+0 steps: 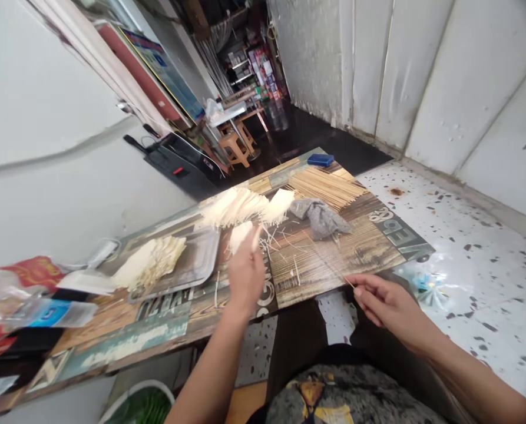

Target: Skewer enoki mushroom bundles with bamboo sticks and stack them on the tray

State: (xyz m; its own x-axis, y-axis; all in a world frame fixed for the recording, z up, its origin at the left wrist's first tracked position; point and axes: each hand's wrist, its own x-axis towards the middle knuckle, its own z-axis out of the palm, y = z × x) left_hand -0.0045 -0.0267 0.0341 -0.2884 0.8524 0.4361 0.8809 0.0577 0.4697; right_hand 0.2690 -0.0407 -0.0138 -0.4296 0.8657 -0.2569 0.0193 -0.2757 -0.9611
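My left hand (247, 274) is closed around a pale folded sheet of what looks like tofu skin (240, 235), held just above the table. My right hand (389, 303), beyond the table's near edge, pinches a thin wooden skewer (350, 283) whose far end fades against the wood grain. Past my left hand lies a pile of similar pale sheets (236, 205), with thin scraps (274, 235) scattered beside it. To the left, a clear tray (207, 262) holds a stack of folded pale pieces (152, 265).
A bundle of wooden skewers (328, 187) lies at the table's far right, near a crumpled grey cloth (322, 219) and a blue box (320, 159). A plastic bottle (62, 313) rests at left. Below the table stands a tub of greens (150, 409).
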